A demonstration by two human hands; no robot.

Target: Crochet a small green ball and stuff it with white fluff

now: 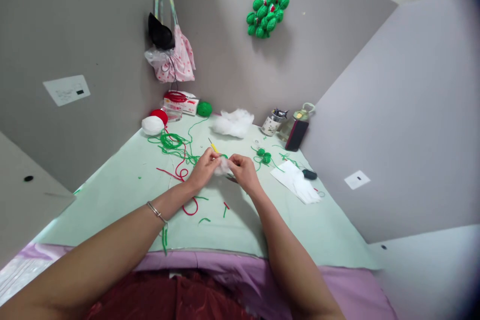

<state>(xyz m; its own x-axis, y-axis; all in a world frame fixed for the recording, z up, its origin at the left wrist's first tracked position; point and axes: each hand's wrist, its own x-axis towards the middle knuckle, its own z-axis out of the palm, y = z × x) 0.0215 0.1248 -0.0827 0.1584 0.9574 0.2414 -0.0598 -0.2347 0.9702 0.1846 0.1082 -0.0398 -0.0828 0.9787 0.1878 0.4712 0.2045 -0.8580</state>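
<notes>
Above the middle of the table, both hands are closed close together around a tuft of white fluffy stuffing (pixel 221 167). A bit of green crocheted yarn (pixel 224 156) shows at the top between the fingers. From my left hand (pixel 204 167) a yellow-handled crochet hook (pixel 214 147) sticks up, its thin metal end pointing away. My right hand (pixel 244 172) pinches the stuffing from the other side. Its fingertips are partly hidden, and so is most of the green piece. Behind the hands lies a larger heap of white stuffing (pixel 233 123).
Tangled green yarn (pixel 172 141) and red yarn (pixel 182 173) lie left, beside a white yarn ball (pixel 152 125). Small green crocheted balls (pixel 264 156), white paper (pixel 296 182) and a phone (pixel 297 135) are on the right. A green crocheted bunch (pixel 267 12) hangs on the wall.
</notes>
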